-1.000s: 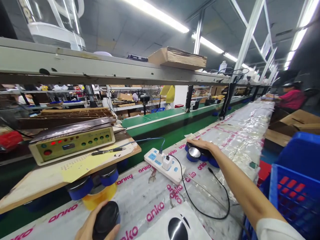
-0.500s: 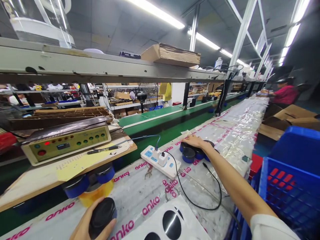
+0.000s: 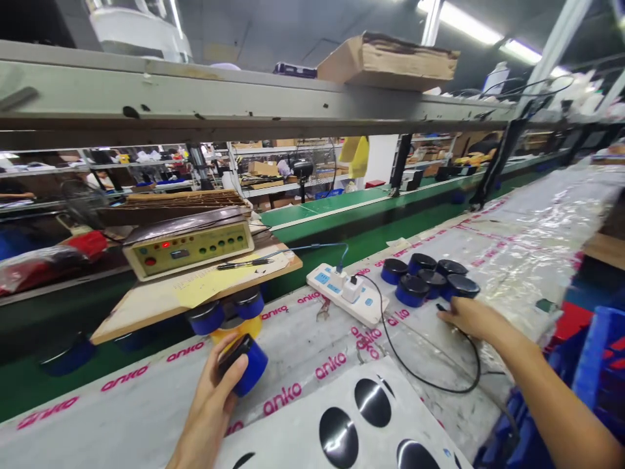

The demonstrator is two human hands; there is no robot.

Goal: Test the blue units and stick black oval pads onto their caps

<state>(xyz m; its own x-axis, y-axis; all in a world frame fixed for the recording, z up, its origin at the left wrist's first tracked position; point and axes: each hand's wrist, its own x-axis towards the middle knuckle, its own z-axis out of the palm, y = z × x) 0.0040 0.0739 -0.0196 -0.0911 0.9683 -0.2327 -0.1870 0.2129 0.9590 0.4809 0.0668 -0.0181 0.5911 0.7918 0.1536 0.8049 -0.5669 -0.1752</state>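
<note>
Nearest, a white sheet (image 3: 293,446) bearing glossy black discs (image 3: 338,438) lies on the plastic-covered worktop (image 3: 122,417), with more discs in view than in the earlier frames. Beside its left edge, the left hand (image 3: 209,391) grips a blue-and-black cylindrical unit (image 3: 254,368) between thumb and fingers. This unit is now tilted so that its blue side shows, where earlier its black top faced the camera. The main change is at the right hand (image 3: 473,319): half a second ago it lay over the clustered units, and now it is beside them, its fingers closed on the free end of a black cable (image 3: 456,392), which earlier lay loose on the plastic. For the work, this suggests attention has passed from arranging the units to handling the plug, while the other unit stays in the left hand. Just beyond, a cluster of six similar units (image 3: 413,291) stands uncovered, black tops up. The cable loops back to a white power strip (image 3: 371,311), near a wooden board (image 3: 131,312) carrying a control box (image 3: 188,251) with a red light lit. Farther off runs a green conveyor (image 3: 317,208).
</note>
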